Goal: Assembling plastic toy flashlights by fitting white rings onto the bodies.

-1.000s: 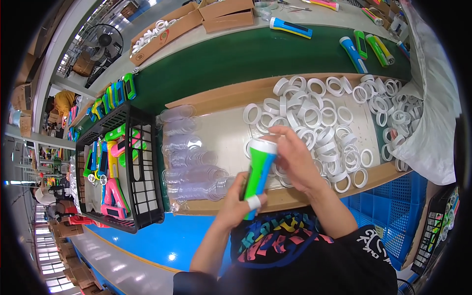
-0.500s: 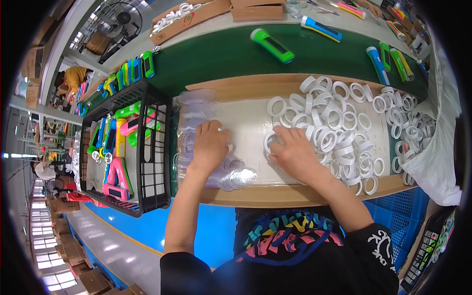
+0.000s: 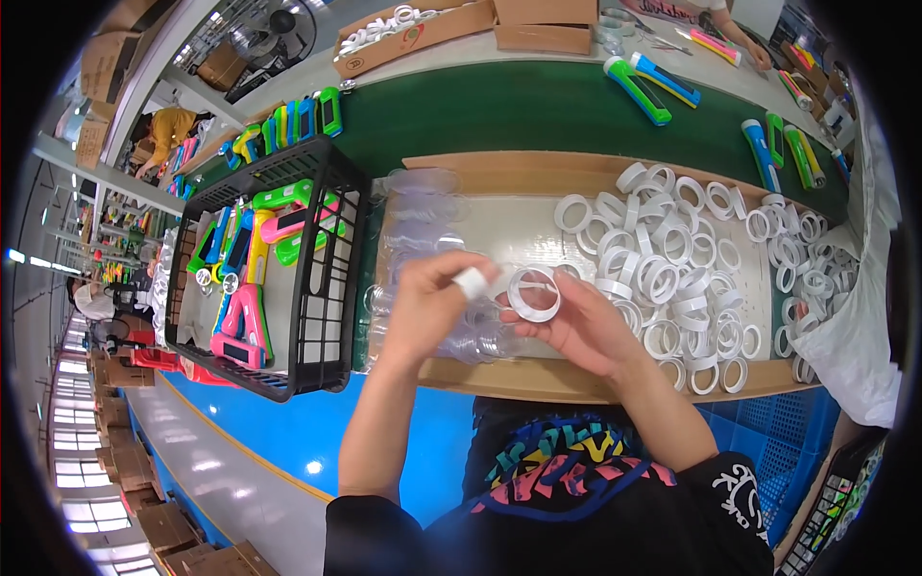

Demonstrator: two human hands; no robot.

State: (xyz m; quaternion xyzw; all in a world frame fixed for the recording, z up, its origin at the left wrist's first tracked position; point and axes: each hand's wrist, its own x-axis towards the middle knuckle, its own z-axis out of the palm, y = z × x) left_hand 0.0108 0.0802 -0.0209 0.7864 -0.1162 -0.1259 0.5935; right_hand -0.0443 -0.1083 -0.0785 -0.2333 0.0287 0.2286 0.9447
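My right hand point(image 3: 591, 326) holds a white plastic ring point(image 3: 514, 305) between thumb and fingers, its round opening facing up at me. Just left of it, my left hand point(image 3: 437, 302) is closed in a pinch, with a white band or wrap at a fingertip. A clear, blurred piece at those fingertips looks like one of the thin clear plastic discs point(image 3: 423, 180). Overlapping stacks of these discs lie along the left side of a shallow cardboard tray point(image 3: 509, 165), partly hidden under my left hand. Loose white rings point(image 3: 672, 235) are heaped on the tray's right side.
At left stands a black plastic crate point(image 3: 331, 269) of colourful flashlights. More flashlights point(image 3: 639, 91) lie on the green belt point(image 3: 480, 106) beyond the tray. More white rings spill beside a pale plastic bag point(image 3: 855, 355) at right. A co-worker's hand point(image 3: 759, 56) shows far right.
Both hands have lifted from the tray and come together over its middle. The right hand now holds a ring; the left carries a clear piece. The green flashlight on the belt has shifted right.
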